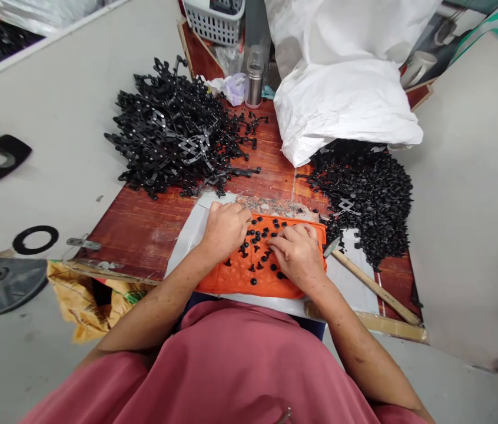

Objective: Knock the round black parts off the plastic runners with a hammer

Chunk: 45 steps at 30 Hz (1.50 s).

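An orange mat (213,281) lies on the table in front of me, with several small black plastic pegs (254,281) scattered over it, some upright and some on their sides. My left hand (228,227) is at the mat's upper left, fingers curled and pressed together; what they hold, if anything, is hidden. Toward the mat's right side, my right hand (295,253) has thumb and fingers drawn together low among the pegs. Something small and dark shows by those fingertips, too small to make out. Just right of that hand rests a hammer (375,287) with a wooden handle.
A tall heap of black jointed plastic parts (165,132) stands back left. Small black parts (364,194) spill from a white sack (346,106) at the right. A steel flask (255,82) and a grey basket (220,25) stand behind. Grey panels (474,194) flank the table.
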Each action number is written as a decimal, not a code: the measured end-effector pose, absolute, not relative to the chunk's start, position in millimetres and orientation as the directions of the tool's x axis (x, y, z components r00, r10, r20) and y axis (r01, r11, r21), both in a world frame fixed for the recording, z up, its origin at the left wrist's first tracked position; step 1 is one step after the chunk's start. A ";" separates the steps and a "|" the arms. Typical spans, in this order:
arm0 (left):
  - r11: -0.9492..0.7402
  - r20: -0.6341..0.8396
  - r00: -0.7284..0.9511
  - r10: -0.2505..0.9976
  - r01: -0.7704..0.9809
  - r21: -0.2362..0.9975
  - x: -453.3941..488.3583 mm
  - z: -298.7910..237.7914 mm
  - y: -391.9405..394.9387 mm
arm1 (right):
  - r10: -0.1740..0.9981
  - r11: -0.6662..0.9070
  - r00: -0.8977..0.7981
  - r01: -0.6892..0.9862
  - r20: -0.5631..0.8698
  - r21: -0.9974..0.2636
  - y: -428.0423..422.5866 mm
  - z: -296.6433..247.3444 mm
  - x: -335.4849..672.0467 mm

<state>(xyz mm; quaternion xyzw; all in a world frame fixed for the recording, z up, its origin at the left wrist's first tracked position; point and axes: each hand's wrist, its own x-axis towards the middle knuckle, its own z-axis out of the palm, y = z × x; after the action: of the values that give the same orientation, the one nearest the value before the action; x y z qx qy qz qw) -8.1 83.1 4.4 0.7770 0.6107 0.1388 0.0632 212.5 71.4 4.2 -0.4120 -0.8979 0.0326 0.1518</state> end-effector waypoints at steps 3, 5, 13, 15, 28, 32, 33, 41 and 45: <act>-0.254 0.099 0.234 0.967 0.894 0.369 -10.5 4.3 74.8 | 0.724 0.690 -0.656 0.697 0.214 -0.195 69.9 2.0 201.1; -0.257 0.077 0.247 0.966 0.880 0.398 -10.7 2.2 71.0 | 0.734 0.679 -0.654 0.713 0.182 -0.177 69.1 -0.6 193.3; -0.348 0.016 0.365 0.931 0.875 0.337 -1.6 -7.6 65.5 | 0.803 0.595 -0.581 0.791 0.129 -0.139 82.3 1.9 196.4; -0.340 0.036 0.348 0.937 0.882 0.326 -1.6 -6.2 61.9 | 0.814 0.577 -0.556 0.806 0.166 -0.131 86.5 5.9 204.7; -0.383 0.066 0.390 0.918 0.833 0.400 20.6 -4.8 37.7 | 0.763 0.646 -0.628 0.744 0.153 -0.171 62.0 -3.4 221.9; -0.429 0.117 0.413 0.903 0.851 0.302 29.0 -10.8 35.3 | 0.772 0.636 -0.624 0.760 0.122 -0.138 68.2 -4.6 212.2; -0.433 0.133 0.412 0.901 0.857 0.280 29.3 -11.3 34.8 | 0.777 0.629 -0.618 0.765 0.120 -0.136 70.1 -3.9 211.2; -0.449 0.162 0.419 0.893 0.813 0.371 32.2 -2.5 30.0 | 0.863 0.486 -0.416 0.837 0.286 -0.250 59.4 10.5 253.9; -0.555 0.126 0.558 0.820 0.721 0.415 45.7 -7.0 24.3 | 0.833 0.552 -0.513 0.761 0.205 -0.341 27.1 2.5 276.6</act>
<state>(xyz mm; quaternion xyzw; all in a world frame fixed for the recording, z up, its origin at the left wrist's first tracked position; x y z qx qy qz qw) 45.7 24.3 -7.0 0.8680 0.4440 0.1546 0.1601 276.6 27.1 2.5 -0.4615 -0.8636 0.1041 0.1742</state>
